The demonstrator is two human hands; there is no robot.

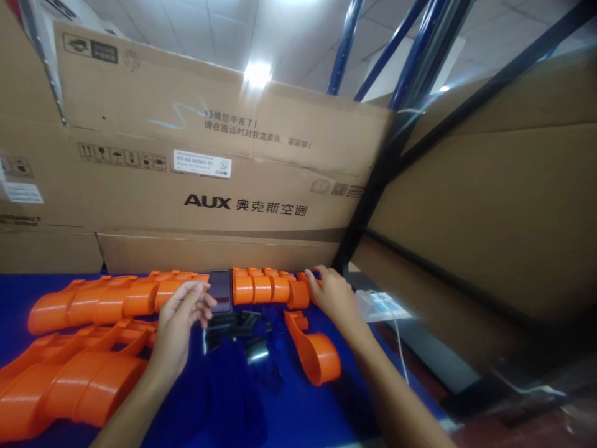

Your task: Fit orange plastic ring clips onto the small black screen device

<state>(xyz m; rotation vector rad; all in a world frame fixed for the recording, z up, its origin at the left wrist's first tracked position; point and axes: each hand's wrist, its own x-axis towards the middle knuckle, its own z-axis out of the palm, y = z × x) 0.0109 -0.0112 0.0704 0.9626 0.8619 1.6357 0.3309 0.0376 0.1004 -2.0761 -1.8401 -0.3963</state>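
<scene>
My left hand (pixel 180 323) reaches over the blue table with its fingers bent toward a dark phone (pixel 220 290) that stands upright on a black stand (pixel 237 330); the fingertips touch the phone's left edge. My right hand (pixel 332 294) lies on the right end of a long row of orange plastic parts (pixel 261 288), fingers curled over it. A single curved orange part (pixel 317 351) lies just below that hand.
More orange moulded parts (pixel 69 373) are stacked at the left on the blue table (pixel 298 410). Large cardboard boxes (pixel 209 155) stand behind the table. A dark blue shelf frame (pixel 373 199) rises at the right, with a white cable (pixel 396 336) beside it.
</scene>
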